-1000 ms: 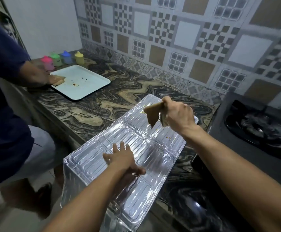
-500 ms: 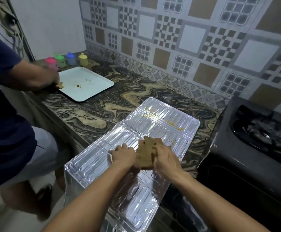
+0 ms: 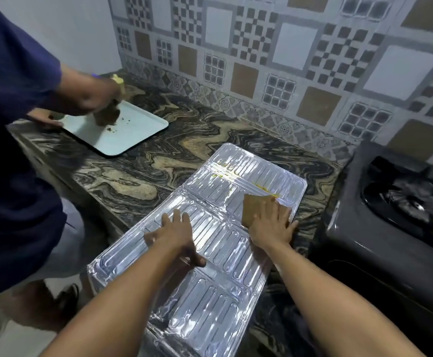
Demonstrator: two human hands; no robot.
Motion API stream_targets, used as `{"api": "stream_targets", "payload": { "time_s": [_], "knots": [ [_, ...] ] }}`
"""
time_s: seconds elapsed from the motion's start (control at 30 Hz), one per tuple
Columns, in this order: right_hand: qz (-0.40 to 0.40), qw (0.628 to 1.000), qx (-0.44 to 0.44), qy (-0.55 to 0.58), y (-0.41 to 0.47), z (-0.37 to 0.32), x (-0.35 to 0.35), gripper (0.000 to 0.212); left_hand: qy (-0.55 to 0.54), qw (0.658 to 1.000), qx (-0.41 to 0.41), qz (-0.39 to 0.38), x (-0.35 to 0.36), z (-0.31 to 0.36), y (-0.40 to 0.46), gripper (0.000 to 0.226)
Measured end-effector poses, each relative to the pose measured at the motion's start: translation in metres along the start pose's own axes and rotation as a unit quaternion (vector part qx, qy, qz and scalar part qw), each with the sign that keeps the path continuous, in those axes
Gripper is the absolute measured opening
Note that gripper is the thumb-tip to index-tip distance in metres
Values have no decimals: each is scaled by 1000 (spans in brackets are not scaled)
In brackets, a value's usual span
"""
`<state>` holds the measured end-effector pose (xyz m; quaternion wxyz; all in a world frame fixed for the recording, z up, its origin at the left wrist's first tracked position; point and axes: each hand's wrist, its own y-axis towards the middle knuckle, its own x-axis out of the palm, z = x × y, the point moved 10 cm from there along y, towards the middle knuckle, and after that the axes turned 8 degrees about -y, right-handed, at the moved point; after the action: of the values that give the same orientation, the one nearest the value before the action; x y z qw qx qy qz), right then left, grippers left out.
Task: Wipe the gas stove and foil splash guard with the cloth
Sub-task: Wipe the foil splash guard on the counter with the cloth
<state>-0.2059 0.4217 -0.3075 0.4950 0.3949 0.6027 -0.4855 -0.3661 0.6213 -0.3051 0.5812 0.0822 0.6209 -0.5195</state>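
The silver foil splash guard (image 3: pixel 210 256) lies flat on the marble counter, its near end hanging over the front edge. My left hand (image 3: pixel 176 237) rests flat on its middle, fingers spread, holding nothing. My right hand (image 3: pixel 270 222) presses the tan cloth (image 3: pixel 250 207) flat against the guard's right side, just below yellow stains (image 3: pixel 264 188) near the far end. The dark gas stove (image 3: pixel 395 212) stands to the right, untouched.
Another person in a dark blue shirt (image 3: pixel 12 124) stands at the left, rubbing a pale tray (image 3: pixel 122 132) with a cloth. A patterned tile wall (image 3: pixel 287 60) backs the marble counter (image 3: pixel 138 176). The floor shows at lower left.
My right hand carried the cloth from between both hands to the guard's right side and laid it flat. My left hand let go of it and spread on the foil. The other person now wipes the tray.
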Motion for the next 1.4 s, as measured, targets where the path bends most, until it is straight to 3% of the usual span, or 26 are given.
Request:
{"api": "stream_targets", "payload": {
  "time_s": [0.1, 0.17, 0.23, 0.3, 0.6, 0.8, 0.9, 1.2, 1.33, 1.4],
  "knots": [
    [-8, 1000, -2, -11, 1, -16, 0, 63, 28, 999, 14, 12, -6, 1, 3, 153],
    [18, 995, -98, -13, -17, -54, -1, 69, 31, 999, 18, 0, -4, 1, 9, 157],
    [37, 976, -212, -18, -35, -92, 0, 59, 38, 999, 13, -5, -4, 0, 14, 159],
    [38, 967, -251, -33, -31, -111, -1, 54, 39, 999, 13, -9, -3, 0, 17, 160],
    [-16, 992, -124, -13, 69, -99, -15, 59, 46, 999, 17, -12, -2, -2, 22, 159],
    [3, 955, -290, -66, 11, -160, 4, 57, 52, 999, 6, -9, -1, -3, 22, 160],
    [6, 947, -313, -69, 20, -174, 10, 55, 56, 998, -2, -18, -1, -2, 23, 161],
    [-36, 975, -214, -41, 115, -153, -12, 56, 56, 998, -10, -32, -1, 2, 27, 157],
    [-27, 978, -205, -29, 110, -156, -10, 56, 17, 998, -4, 57, -43, 15, 34, 118],
    [-29, 977, -208, -31, 111, -157, -8, 56, 44, 996, 5, 83, -51, 18, 41, 126]
  ]
}}
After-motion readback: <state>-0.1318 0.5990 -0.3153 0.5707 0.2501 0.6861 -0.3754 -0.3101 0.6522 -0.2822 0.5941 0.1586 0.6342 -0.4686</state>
